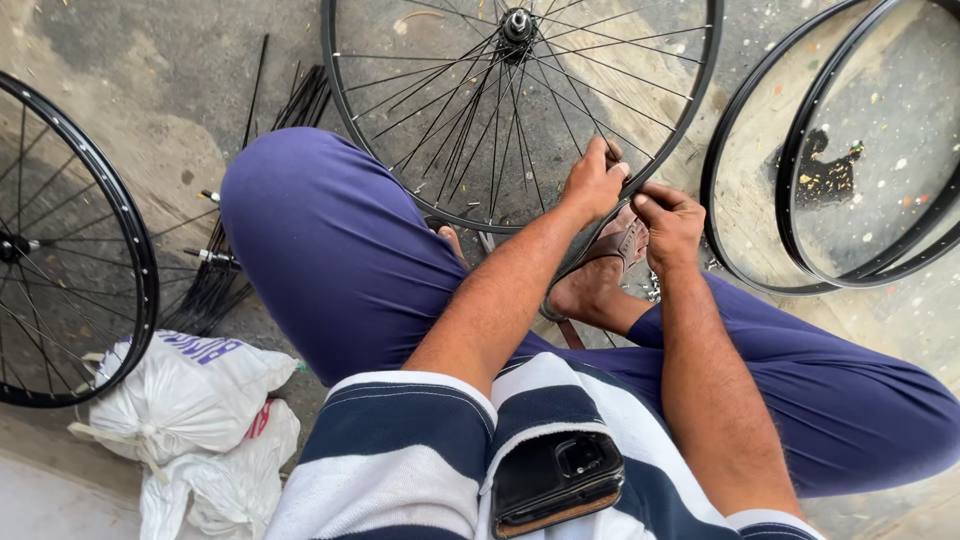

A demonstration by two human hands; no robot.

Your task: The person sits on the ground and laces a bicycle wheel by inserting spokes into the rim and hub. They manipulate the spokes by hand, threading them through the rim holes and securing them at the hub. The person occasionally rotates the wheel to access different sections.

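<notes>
Two hands meet at the near rim of a spoked bicycle wheel (520, 110), which stands tilted in front of the seated person, its top cut off by the far edge of the frame. The left hand (595, 182) curls over the rim, fingers closed on it and on something at the spoke ends too small to make out. The right hand (668, 225) sits just beside it, thumb and forefinger pinched narrowly on a small part at the rim; what that part is cannot be told. Below the hands a sandalled foot (600, 275) is partly hidden by the forearms, tucked between the purple trousers (330, 250).

Far left, another spoked wheel (70, 250) is cut off by the frame edge. A bundle of loose black spokes (215, 285) lies on the concrete between it and the person's knee, its far end running behind the wheel in hand. Two bare black rims (800, 200) overlap at far right, only partly in view. Near left lie white plastic bags (190, 400). A dark phone (555, 480) pokes out of the striped shirt's pocket.
</notes>
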